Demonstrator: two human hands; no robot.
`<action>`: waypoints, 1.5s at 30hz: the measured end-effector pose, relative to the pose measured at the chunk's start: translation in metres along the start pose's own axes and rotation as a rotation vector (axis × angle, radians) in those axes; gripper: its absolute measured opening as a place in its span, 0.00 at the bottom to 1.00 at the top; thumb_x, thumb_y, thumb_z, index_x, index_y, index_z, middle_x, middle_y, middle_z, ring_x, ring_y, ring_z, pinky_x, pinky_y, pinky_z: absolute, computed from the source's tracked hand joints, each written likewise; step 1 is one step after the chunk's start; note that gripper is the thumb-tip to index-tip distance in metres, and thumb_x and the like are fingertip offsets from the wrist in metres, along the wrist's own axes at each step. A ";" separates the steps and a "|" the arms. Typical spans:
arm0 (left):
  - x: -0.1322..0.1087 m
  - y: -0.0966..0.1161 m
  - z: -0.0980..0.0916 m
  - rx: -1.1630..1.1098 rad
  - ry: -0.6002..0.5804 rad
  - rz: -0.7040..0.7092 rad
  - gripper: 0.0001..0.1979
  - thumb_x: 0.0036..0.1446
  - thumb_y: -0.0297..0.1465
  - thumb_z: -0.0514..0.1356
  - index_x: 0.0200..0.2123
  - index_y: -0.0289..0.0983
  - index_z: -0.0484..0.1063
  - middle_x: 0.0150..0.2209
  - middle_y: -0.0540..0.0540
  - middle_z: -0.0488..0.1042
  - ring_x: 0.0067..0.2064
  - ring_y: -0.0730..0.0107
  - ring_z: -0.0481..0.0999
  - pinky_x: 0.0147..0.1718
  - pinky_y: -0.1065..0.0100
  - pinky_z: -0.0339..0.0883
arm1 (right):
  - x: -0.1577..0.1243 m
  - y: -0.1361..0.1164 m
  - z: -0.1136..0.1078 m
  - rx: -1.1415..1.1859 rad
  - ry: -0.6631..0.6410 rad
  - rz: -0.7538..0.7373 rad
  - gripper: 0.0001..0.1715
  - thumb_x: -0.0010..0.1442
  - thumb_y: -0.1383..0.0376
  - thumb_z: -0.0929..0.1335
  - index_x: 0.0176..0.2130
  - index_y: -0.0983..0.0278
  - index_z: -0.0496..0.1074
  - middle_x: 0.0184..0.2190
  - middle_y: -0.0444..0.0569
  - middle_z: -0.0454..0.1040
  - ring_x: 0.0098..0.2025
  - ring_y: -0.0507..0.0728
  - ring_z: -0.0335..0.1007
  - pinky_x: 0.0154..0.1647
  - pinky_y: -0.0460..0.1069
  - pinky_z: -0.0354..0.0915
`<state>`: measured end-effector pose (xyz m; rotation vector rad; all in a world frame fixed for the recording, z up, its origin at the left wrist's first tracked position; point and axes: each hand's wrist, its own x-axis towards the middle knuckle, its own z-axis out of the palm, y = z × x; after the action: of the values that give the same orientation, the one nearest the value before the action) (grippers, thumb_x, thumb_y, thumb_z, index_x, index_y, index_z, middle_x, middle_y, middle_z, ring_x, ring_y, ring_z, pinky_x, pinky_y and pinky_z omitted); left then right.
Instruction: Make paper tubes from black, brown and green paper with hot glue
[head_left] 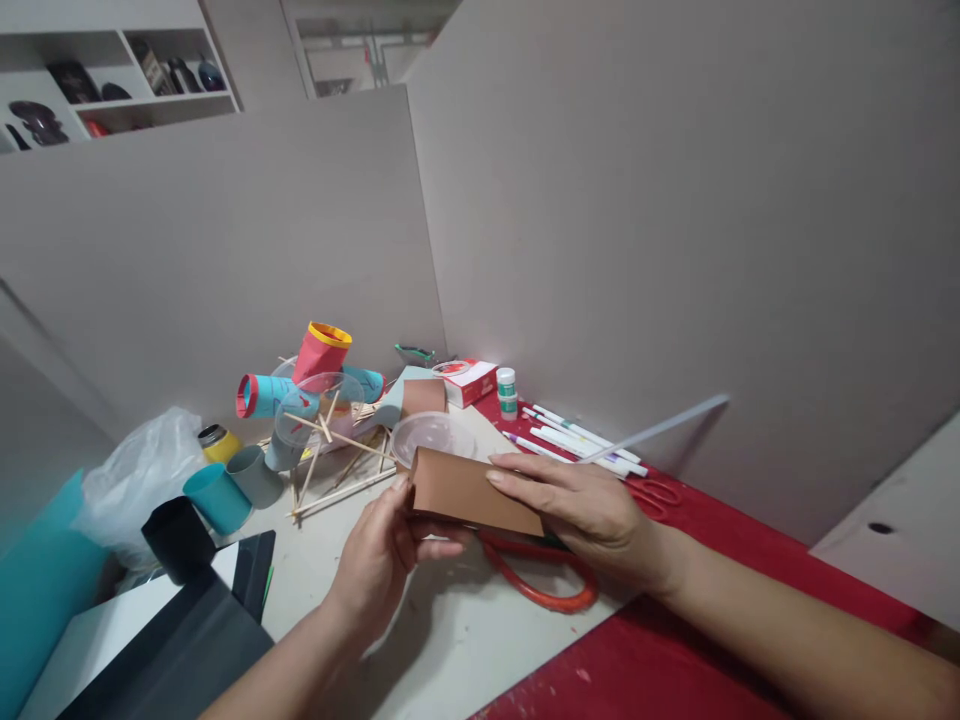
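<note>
Near the front edge of the surface [450,650], the left hand [382,560] pinches the left end of a folded brown card [469,490] between thumb and fingers. The right hand [589,510] lies along the card's right end with fingers extended flat on top, and the card sits just above an orange-red loop [544,590]. Just beyond the card is a clear plastic lid [431,432], with white markers [581,440] to its right on the red covering [675,640]. Toward the far corner a frame of wooden sticks [337,450] stands beside coloured paper tubes [319,355], with a teal cup [217,497] nearer the left edge.
</note>
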<state>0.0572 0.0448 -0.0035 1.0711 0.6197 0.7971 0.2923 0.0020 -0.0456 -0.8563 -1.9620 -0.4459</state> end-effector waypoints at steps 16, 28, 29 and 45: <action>0.007 0.008 0.000 0.224 0.008 0.157 0.16 0.57 0.42 0.64 0.41 0.35 0.77 0.35 0.44 0.77 0.32 0.69 0.77 0.32 0.69 0.73 | 0.034 -0.046 -0.004 0.894 0.012 1.054 0.30 0.60 0.42 0.63 0.23 0.64 0.66 0.15 0.39 0.60 0.16 0.47 0.48 0.15 0.44 0.45; -0.022 0.037 -0.007 0.796 0.344 0.370 0.26 0.57 0.48 0.59 0.50 0.35 0.73 0.40 0.42 0.77 0.28 0.71 0.77 0.27 0.71 0.69 | 0.050 -0.042 0.021 1.017 0.099 1.022 0.28 0.51 0.43 0.70 0.20 0.62 0.64 0.15 0.35 0.50 0.18 0.47 0.42 0.17 0.45 0.43; -0.028 0.035 -0.008 0.753 0.371 0.362 0.26 0.57 0.47 0.59 0.51 0.35 0.71 0.42 0.41 0.77 0.26 0.73 0.76 0.26 0.71 0.69 | 0.047 -0.043 0.023 1.032 0.093 1.022 0.29 0.51 0.43 0.70 0.19 0.62 0.62 0.14 0.35 0.50 0.18 0.48 0.42 0.18 0.45 0.44; -0.060 -0.037 -0.007 0.261 0.281 0.131 0.29 0.43 0.50 0.69 0.40 0.32 0.73 0.25 0.47 0.76 0.20 0.72 0.75 0.22 0.73 0.66 | 0.020 -0.067 0.037 1.196 -0.275 0.970 0.27 0.57 0.45 0.68 0.31 0.66 0.77 0.23 0.46 0.74 0.28 0.57 0.67 0.31 0.50 0.63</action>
<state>0.0269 -0.0105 -0.0362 1.2569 0.9170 1.0109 0.2154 -0.0139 -0.0449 -0.8963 -1.3770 1.3209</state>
